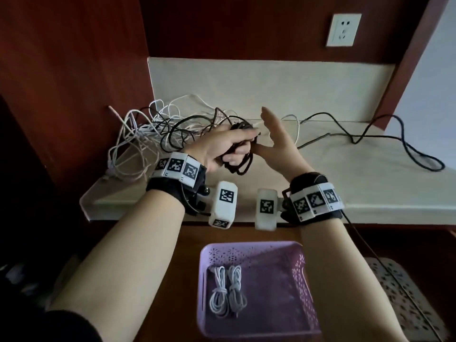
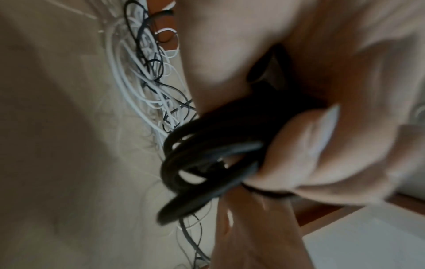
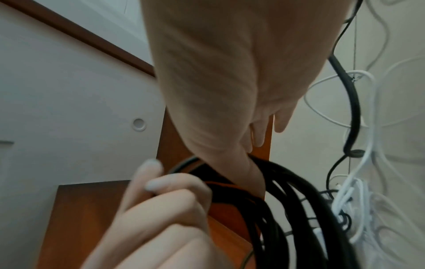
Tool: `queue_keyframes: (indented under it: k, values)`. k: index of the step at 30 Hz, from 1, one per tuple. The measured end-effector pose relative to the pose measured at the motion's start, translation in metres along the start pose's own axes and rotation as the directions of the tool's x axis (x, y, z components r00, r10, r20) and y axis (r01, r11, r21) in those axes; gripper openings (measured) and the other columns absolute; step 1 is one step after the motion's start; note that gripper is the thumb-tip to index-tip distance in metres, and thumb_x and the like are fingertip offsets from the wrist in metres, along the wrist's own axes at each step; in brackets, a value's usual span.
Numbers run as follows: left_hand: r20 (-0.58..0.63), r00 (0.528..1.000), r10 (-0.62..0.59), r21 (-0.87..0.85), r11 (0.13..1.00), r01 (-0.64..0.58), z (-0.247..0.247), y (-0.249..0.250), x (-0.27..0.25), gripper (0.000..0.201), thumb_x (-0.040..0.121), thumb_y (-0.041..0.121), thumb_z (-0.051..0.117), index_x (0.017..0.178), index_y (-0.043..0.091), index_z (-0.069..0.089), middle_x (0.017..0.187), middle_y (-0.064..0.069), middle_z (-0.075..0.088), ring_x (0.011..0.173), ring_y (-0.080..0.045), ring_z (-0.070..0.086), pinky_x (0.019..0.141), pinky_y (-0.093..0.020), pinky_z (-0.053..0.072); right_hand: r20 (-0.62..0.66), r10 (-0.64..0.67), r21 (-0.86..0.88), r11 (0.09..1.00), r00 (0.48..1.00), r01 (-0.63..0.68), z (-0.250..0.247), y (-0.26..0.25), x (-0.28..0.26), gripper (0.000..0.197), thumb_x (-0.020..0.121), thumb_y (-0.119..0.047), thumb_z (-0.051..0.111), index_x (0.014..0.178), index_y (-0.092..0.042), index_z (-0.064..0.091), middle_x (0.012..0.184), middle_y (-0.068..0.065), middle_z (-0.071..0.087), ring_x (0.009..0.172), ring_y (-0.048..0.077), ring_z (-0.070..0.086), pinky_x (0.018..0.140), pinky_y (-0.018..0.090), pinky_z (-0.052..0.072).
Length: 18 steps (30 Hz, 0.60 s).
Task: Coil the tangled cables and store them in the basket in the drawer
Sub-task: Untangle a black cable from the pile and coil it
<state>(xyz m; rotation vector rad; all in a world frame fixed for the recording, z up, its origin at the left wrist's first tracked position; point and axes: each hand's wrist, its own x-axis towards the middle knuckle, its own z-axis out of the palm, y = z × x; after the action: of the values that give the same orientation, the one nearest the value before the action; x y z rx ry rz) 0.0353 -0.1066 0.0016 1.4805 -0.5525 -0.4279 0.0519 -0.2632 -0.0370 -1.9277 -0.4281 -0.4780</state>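
Left hand (image 1: 217,146) curled around black cable coil (image 1: 240,160), right hand (image 1: 276,141) open alongside.

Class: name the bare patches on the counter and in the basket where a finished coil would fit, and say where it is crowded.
Free: the basket floor right of the two white coils, and the counter front-right, between the right hand and the trailing black cable. Crowded: the counter's left, under the tangle, beside the left hand gripping the black coil.

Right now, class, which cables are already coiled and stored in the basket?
The two pale coils lying side by side in the purple basket. The black cable is gripped by the left hand; the rest lie tangled on the counter.
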Motion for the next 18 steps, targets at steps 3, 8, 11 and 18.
queue_keyframes:
  k: [3, 8, 11, 18]
  values:
    - [0.137, 0.991, -0.006, 0.009, 1.000, 0.004, -0.002, -0.003, -0.015, 0.024, 0.099, 0.013, 0.045, 0.076, 0.007, 0.042, 0.043, 0.002, 0.037, 0.026, -0.004, 0.023, 0.031, -0.016, 0.019, 0.141, -0.171, -0.015, 0.984, 0.975, 0.175, 0.002, -0.001, -0.007, 0.073, 0.081, 0.011, 0.061, 0.143, -0.009, 0.029, 0.140, -0.006, 0.038, 0.120, -0.021, 0.035, 0.098, 0.000, 0.025]
    - [0.291, 0.955, 0.053, 0.232, 0.965, -0.124, 0.002, 0.017, -0.035, 0.021, 0.092, 0.011, 0.048, 0.082, -0.008, 0.044, 0.041, 0.001, 0.037, 0.028, -0.007, 0.025, 0.032, -0.013, 0.021, 0.211, -0.174, -0.028, 0.983, 0.962, 0.184, -0.013, -0.019, -0.007, 0.031, 0.080, -0.006, 0.068, 0.104, -0.024, 0.064, 0.096, -0.010, 0.065, 0.086, -0.006, 0.057, 0.084, 0.022, 0.043]
    - [0.278, 0.942, 0.188, 0.180, 0.953, -0.244, -0.004, 0.022, -0.044, 0.020, 0.090, 0.010, 0.053, 0.080, -0.007, 0.054, 0.040, 0.004, 0.040, 0.030, -0.007, 0.030, 0.033, -0.014, 0.023, 0.075, -0.175, 0.079, 0.982, 0.982, 0.169, -0.020, -0.032, -0.012, 0.015, 0.075, -0.019, 0.075, 0.078, -0.030, 0.065, 0.075, -0.006, 0.066, 0.073, 0.008, 0.060, 0.072, 0.023, 0.049]
    - [0.001, 0.988, 0.154, -0.072, 0.985, -0.154, -0.024, -0.001, -0.053, 0.027, 0.084, 0.014, 0.060, 0.059, 0.014, 0.052, 0.038, 0.002, 0.034, 0.026, -0.003, 0.020, 0.033, -0.017, 0.007, 0.120, -0.075, 0.061, 0.996, 0.990, 0.068, -0.035, -0.041, -0.022, 0.016, 0.076, -0.009, 0.077, 0.065, -0.013, 0.066, 0.053, -0.010, 0.060, 0.056, 0.012, 0.048, 0.053, 0.021, 0.034]
